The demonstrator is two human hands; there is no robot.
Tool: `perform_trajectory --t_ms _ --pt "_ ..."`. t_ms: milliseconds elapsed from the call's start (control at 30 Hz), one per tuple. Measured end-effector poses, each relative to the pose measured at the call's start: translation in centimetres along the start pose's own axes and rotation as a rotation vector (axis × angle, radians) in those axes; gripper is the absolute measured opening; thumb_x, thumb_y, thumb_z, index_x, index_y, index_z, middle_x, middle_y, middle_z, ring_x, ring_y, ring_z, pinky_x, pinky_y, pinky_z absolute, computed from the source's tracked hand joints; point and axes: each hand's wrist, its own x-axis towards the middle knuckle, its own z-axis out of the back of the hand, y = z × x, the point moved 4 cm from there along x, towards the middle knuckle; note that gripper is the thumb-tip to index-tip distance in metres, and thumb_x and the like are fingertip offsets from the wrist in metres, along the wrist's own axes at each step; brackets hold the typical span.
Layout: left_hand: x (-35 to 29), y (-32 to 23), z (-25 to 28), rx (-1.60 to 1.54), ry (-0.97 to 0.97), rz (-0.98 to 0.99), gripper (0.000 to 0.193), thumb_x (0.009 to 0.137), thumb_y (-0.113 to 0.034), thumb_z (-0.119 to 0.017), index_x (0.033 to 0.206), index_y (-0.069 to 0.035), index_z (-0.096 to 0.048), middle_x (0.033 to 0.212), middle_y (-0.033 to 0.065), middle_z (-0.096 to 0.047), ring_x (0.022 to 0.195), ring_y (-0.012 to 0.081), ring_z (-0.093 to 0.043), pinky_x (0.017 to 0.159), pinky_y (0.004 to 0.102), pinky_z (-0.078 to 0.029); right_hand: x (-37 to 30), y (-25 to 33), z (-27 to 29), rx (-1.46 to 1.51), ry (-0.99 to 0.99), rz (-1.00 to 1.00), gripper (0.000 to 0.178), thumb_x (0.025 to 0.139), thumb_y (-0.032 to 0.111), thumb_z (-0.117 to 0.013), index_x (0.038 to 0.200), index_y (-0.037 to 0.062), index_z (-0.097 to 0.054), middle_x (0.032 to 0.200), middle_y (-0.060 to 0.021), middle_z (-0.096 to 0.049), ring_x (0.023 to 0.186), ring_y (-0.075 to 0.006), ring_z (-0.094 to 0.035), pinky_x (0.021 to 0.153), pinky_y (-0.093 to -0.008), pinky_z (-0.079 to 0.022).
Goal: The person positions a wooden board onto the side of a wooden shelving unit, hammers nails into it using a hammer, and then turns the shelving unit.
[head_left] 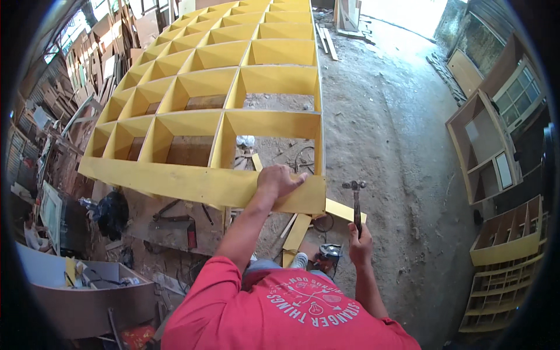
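A large yellow wooden grid frame (169, 179) with rows of open square compartments stretches away in front of me. My left hand (279, 182) lies over the top edge of its near board, close to the right corner. Its fingers curl over the far side, partly hidden, and the thumb points right. Off the frame's near right corner, my right hand (361, 245) grips a hammer (357, 204) by its handle. The hammer stands head up, apart from the frame.
Yellow offcut boards (297, 233) and a dark power tool (330, 251) lie on the ground by my feet. A black plastic bag (112, 213) sits at left, above a curved brown cabinet (87, 306). Wooden cabinets (507, 248) line the right side; boards (111, 67) lean at far left.
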Motion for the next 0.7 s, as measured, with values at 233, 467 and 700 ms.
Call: perform_trajectory --t_ms 233,467,700 --pt "0.3 -0.3 0.0 0.053 0.040 0.025 0.081 0.092 -0.080 -0.055 0.102 -0.005 -0.084 0.105 0.0233 -0.080 0.104 0.0401 -0.077 0.094 0.0497 -0.060 1.1 -1.1 -0.1 0.196 0.090 -0.033 0.033 0.111 0.038 -0.064 0.104 0.0063 -0.068 0.068 0.0053 -0.051 0.056 -0.0062 -0.046 0.051 -0.0289 -0.036" --pt "0.6 -0.6 0.1 0.058 0.003 0.029 0.082 0.092 -0.081 -0.055 0.100 -0.005 -0.083 0.105 0.0232 -0.080 0.104 0.0396 -0.077 0.095 0.0507 -0.059 -2.8 -0.7 -4.8 0.966 0.196 -0.622 0.047 0.113 0.058 -0.046 0.111 0.0112 -0.053 0.064 0.0030 -0.040 0.043 -0.0098 -0.032 0.036 -0.0305 -0.028" --pt "0.2 0.1 -0.8 0.043 -0.063 0.034 0.079 0.092 -0.080 -0.055 0.099 -0.006 -0.083 0.104 0.0226 -0.080 0.102 0.0406 -0.077 0.093 0.0516 -0.059 -5.7 -2.9 -7.7 0.863 0.501 -0.494 0.044 0.114 0.055 -0.048 0.110 0.0111 -0.052 0.061 0.0039 -0.034 0.041 -0.0099 -0.031 0.036 -0.0301 -0.027"
